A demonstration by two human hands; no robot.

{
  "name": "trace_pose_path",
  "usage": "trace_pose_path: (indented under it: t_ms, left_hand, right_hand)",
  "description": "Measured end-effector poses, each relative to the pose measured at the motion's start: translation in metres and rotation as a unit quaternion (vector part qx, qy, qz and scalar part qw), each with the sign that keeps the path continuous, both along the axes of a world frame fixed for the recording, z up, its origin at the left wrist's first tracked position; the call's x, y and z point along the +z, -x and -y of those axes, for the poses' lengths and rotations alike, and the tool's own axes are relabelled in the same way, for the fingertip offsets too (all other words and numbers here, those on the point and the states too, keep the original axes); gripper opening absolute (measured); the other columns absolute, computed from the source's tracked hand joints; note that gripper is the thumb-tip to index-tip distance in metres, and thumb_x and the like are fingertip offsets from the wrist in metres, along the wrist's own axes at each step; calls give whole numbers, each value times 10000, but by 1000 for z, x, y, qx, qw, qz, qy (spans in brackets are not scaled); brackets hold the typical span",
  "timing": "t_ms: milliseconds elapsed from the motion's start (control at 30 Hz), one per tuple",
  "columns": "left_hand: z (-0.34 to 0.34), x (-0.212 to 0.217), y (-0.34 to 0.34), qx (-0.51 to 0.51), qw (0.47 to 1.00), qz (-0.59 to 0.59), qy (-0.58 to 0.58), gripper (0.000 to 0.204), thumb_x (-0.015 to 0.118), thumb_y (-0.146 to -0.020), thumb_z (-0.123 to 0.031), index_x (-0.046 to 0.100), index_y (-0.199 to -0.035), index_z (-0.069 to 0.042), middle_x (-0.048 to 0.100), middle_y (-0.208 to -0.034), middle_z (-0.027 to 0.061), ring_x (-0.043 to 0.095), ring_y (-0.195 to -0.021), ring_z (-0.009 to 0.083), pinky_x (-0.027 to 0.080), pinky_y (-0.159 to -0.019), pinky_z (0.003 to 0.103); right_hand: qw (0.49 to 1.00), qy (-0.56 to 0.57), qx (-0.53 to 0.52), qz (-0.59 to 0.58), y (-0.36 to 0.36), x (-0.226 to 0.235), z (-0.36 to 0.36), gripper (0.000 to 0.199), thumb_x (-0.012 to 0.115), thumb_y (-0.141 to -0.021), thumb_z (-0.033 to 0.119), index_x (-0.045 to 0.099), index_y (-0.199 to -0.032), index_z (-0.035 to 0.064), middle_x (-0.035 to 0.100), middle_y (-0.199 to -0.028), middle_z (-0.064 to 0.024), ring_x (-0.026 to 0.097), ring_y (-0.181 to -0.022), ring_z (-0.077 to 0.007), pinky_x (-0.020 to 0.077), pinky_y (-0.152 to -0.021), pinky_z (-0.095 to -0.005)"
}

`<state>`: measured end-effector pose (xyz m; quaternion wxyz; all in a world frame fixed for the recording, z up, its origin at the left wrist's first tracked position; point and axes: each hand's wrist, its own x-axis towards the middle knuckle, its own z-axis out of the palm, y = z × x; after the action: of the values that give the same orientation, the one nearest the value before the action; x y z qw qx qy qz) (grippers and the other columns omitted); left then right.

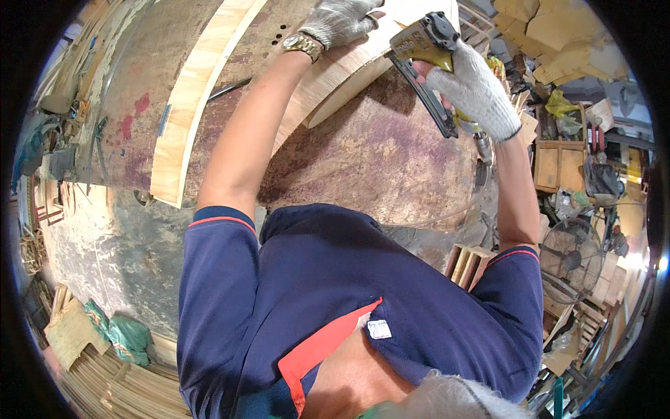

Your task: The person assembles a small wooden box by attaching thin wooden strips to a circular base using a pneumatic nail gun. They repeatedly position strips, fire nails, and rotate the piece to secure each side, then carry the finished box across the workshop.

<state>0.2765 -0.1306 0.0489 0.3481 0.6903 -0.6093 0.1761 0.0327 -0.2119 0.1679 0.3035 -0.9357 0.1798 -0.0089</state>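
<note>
My left hand (340,22), in a whitish knit glove with a metal watch at the wrist, rests on a curved plywood piece (317,87) near the top edge. Its fingers are stretched to the right and apart, partly cut off by the frame. Wrapped around a pneumatic nail gun (427,43) with a dark, long magazine is my right hand (480,91), gloved too. The tool's head sits over or beside the right end of the plywood; whether it touches, I cannot tell. A hose fitting (483,145) hangs below its handle.
A second curved plywood strip (188,119) lies to the left on the stained worktable (349,167). A dark rod (230,89) lies between the pieces. At the right stand a fan (572,258) and a wooden cabinet (560,166). Stacked wood strips (132,384) lie lower left.
</note>
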Motion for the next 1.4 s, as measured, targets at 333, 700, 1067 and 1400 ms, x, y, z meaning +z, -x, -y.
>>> trace_pose_path:
  t_ms: [333, 700, 1067, 1400]
  left_hand:
    - [13, -20, -9, 9, 999, 29, 46, 112, 660, -796, -131, 669, -907, -137, 699, -862, 124, 696, -874, 333, 525, -763, 473]
    - [-11, -31, -53, -131, 905, -399, -66, 281, 697, -929, -143, 686, -1187, -31, 734, -1048, 82, 662, -945, 159, 555, -798, 327]
    - [24, -71, -78, -98, 898, -421, -80, 607, 788, -892, -333, 609, -1375, -12, 741, -1056, 131, 736, -898, 200, 579, -809, 344]
    - [35, -85, -83, -99, 906, -409, -45, 487, 631, -918, -184, 599, -1361, 15, 752, -948, 161, 721, -823, 210, 554, -837, 374]
  right_hand:
    - [981, 167, 70, -64, -37, 8, -24, 391, 725, -984, 343, 686, -1235, 46, 709, -758, -29, 596, -522, -92, 505, -500, -293]
    - [974, 187, 64, -109, -45, 11, -35, 413, 684, -968, 246, 624, -1296, 2, 687, -766, -94, 633, -552, -138, 523, -526, -340]
    - [991, 70, 48, -102, -91, 25, -43, 296, 671, -982, 163, 645, -1205, -29, 733, -897, -62, 563, -527, -69, 487, -489, -274]
    - [986, 102, 44, -122, -110, 22, -54, 344, 687, -952, 218, 687, -1193, -28, 727, -825, -61, 583, -530, -92, 499, -523, -298]
